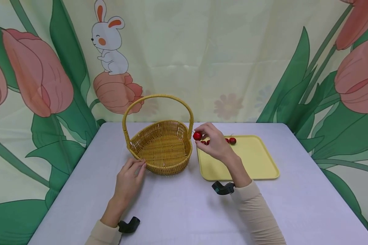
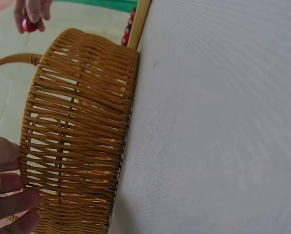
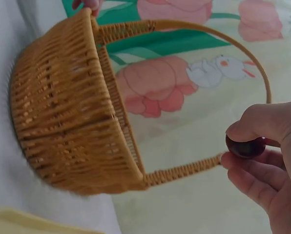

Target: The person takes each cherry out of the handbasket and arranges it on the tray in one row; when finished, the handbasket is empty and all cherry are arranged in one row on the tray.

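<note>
My right hand (image 1: pixel 216 143) pinches a dark red cherry (image 1: pixel 197 136) between thumb and fingers. It holds the cherry in the air beside the right foot of the handle of a wicker basket (image 1: pixel 162 168). In the right wrist view the cherry (image 3: pixel 245 147) shows between thumb and fingertips, next to the handle (image 3: pixel 184 173). The basket stands upright on the table, and no fruit shows inside it. My left hand (image 1: pixel 129 180) grips the basket's rim at the front left; in the left wrist view its fingers (image 2: pixel 26 201) lie against the weave.
A yellow tray (image 1: pixel 251 163) lies right of the basket. Several cherries (image 1: pixel 232 141) sit along its back edge, partly hidden by my right hand. A white cloth covers the table (image 1: pixel 178 211). Behind it hangs a curtain (image 1: pixel 184 61) printed with tulips and a rabbit.
</note>
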`<state>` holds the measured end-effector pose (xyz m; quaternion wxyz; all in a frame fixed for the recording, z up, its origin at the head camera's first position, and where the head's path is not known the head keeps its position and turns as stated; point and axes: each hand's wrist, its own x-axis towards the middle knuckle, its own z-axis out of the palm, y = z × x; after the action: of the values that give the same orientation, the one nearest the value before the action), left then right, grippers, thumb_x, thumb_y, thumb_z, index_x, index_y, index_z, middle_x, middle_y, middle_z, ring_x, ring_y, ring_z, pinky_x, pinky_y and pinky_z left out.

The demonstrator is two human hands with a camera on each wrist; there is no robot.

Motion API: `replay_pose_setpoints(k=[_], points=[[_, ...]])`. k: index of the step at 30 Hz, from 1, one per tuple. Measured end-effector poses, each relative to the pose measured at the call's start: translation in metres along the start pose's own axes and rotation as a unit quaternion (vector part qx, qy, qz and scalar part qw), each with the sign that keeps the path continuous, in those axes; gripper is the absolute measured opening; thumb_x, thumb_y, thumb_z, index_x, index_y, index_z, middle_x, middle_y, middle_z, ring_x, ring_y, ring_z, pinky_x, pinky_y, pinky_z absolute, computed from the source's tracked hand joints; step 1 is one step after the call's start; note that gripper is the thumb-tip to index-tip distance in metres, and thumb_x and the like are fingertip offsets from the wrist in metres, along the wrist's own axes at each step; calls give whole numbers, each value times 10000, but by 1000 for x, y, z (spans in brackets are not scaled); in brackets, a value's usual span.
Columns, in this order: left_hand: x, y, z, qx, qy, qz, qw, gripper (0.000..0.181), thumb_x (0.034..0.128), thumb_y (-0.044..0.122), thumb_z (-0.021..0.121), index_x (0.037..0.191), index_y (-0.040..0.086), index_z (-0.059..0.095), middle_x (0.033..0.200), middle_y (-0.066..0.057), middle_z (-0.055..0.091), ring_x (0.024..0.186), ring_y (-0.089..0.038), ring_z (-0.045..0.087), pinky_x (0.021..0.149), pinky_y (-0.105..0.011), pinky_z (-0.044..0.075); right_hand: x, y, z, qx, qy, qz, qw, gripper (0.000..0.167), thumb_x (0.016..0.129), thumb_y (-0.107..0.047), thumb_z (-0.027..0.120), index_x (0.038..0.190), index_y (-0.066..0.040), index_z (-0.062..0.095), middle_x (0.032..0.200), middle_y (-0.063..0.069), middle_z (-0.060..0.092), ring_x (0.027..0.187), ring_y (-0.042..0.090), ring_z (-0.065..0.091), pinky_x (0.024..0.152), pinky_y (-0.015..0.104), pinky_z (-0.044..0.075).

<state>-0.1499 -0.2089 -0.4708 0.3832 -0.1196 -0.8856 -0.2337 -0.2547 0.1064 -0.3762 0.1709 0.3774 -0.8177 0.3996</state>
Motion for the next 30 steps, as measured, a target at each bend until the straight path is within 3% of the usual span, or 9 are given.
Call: replay_pose_setpoints(k=[11,16,20,24,27,30], points=[[1,-2,0,-44,59,85,9999,156,831,39,799,973,-12,758,950,-74,657,854,-208,686,673,-318,587,-11,27,-21,-223,641,275,9973,372,818,29,764,1162,17,623,1088,155,623,900,249,644,725,425,614],[-1,-2,1,-6,12,19,10000,157,836,49,799,978,-6,760,954,-67,654,863,-200,683,677,-303,581,-16,44,-29,-258,780,781,9936,381,835,21,747,1189,20,606,1118,174,611,934,280,657,770,437,615],[-1,-2,1,21,-14,1,10000,163,837,50,799,986,-3,760,957,-66,653,874,-200,682,682,-300,583,-23,57,-38,-324,932,1329,9862,375,860,-16,730,1213,12,605,1155,181,599,982,299,657,786,253,592],[-1,-3,2,6,22,25,10000,164,833,39,799,987,-5,760,954,-65,654,874,-199,682,679,-291,582,-31,72,-48,-518,1077,1662,9788,361,878,-43,715,1229,-8,637,1172,188,596,979,321,657,725,98,490],[-1,-3,2,-18,95,71,9999,167,822,23,804,980,-11,760,945,-69,655,862,-200,682,663,-279,575,-37,83,-52,-748,1040,1990,9716,367,897,-68,705,1256,-25,642,1205,192,590,997,335,650,729,142,496],[-1,-3,1,-40,141,114,9998,172,813,9,807,976,-18,760,938,-73,655,852,-203,681,650,-272,568,-43,95,-55,-790,962,2461,9612,387,910,-82,694,1285,-23,618,1242,200,567,1048,350,634,804,279,555]])
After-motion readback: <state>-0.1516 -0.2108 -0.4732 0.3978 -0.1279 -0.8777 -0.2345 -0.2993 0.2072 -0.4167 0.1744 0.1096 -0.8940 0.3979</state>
